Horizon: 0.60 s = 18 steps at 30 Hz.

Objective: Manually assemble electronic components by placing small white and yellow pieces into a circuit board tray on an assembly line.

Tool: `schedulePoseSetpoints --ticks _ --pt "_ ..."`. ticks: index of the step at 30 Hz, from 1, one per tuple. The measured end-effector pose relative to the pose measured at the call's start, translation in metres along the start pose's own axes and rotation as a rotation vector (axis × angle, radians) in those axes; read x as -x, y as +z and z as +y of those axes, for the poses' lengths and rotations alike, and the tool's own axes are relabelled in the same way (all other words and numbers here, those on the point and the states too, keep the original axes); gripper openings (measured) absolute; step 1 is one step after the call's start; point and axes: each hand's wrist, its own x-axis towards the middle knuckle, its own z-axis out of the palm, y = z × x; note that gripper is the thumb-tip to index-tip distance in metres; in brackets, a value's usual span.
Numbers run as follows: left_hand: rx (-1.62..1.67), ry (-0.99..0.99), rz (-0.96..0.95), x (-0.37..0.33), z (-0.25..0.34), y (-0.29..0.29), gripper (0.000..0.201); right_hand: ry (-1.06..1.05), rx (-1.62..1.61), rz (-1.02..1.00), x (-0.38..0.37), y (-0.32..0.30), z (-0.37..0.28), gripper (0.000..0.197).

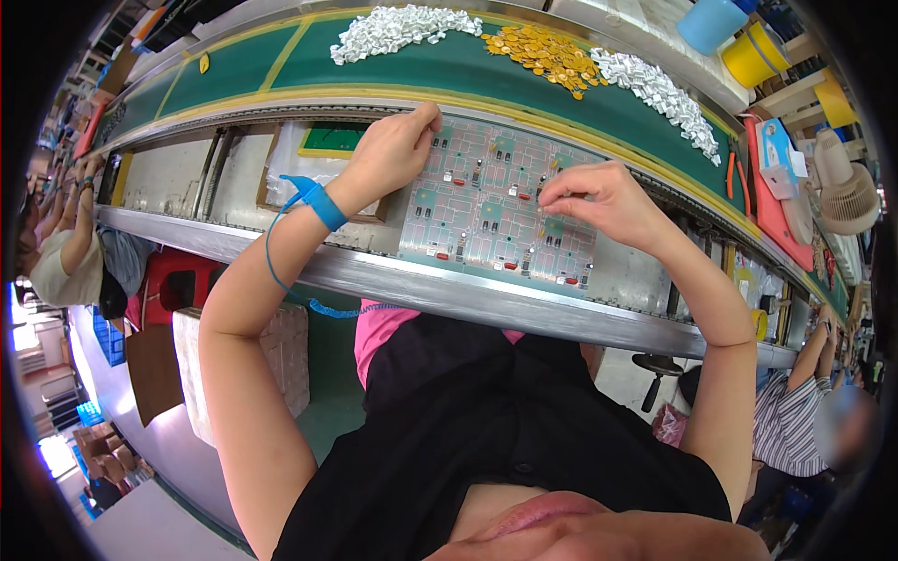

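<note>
A large grey-white circuit board (pixel 505 245) with several red, white, black and yellow parts lies across the rails in front of me. My left hand (pixel 398 148) is at its far left corner with the fingers curled together; anything inside them is hidden. A blue wrist strap (pixel 323 204) with a coiled cord circles my left wrist. Over the right half of the board my right hand (pixel 599 198) makes a pinch, thumb against fingertips, close to the board's surface. What sits between those fingertips is too small to make out.
Beyond the board, white parts (pixel 398 33) and yellow disc-shaped parts (pixel 543 56) lie heaped on a green bench surface (pixel 224 70). A metal rail (pixel 449 292) runs along the near side. Red-handled pliers (pixel 737 178) and a beige fan (pixel 842 187) stand right. Other people work at both sides.
</note>
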Motion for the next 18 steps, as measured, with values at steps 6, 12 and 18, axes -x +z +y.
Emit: schedulePoseSetpoints --ticks 6,12,18 --pt "-0.014 -0.014 0.016 0.001 0.003 0.005 0.009 -0.308 0.318 0.039 -0.022 0.028 0.011 0.01" --pt "0.077 -0.038 0.086 0.008 -0.001 0.008 0.013 -0.333 0.42 0.019 -0.045 0.049 0.007 0.007" --pt "0.005 -0.106 0.14 0.001 0.007 -0.004 0.02 -0.378 0.476 -0.018 -0.049 0.047 0.011 0.007"
